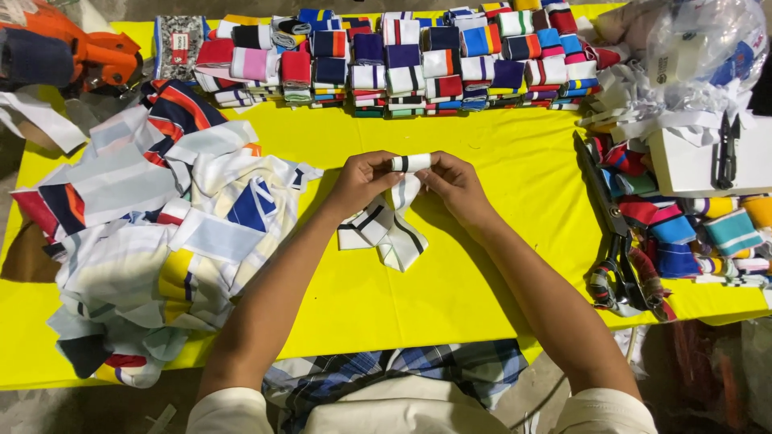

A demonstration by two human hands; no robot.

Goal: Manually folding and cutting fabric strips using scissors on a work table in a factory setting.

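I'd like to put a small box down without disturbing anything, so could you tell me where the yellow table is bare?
Bare yellow table lies between the folded stacks and the hands, and right of the right hand up to the scissors. The front edge is free. The cloth pile crowds the left.

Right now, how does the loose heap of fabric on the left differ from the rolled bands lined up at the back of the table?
The loose heap lies crumpled and unfolded; the rolled bands are tight little bundles stacked in neat rows. The heap is mostly white and pale blue, while the bands show strong reds, blues and purples. The heap sits left of both hands; the bands lie beyond them. Both are striped fabric on the yellow table.
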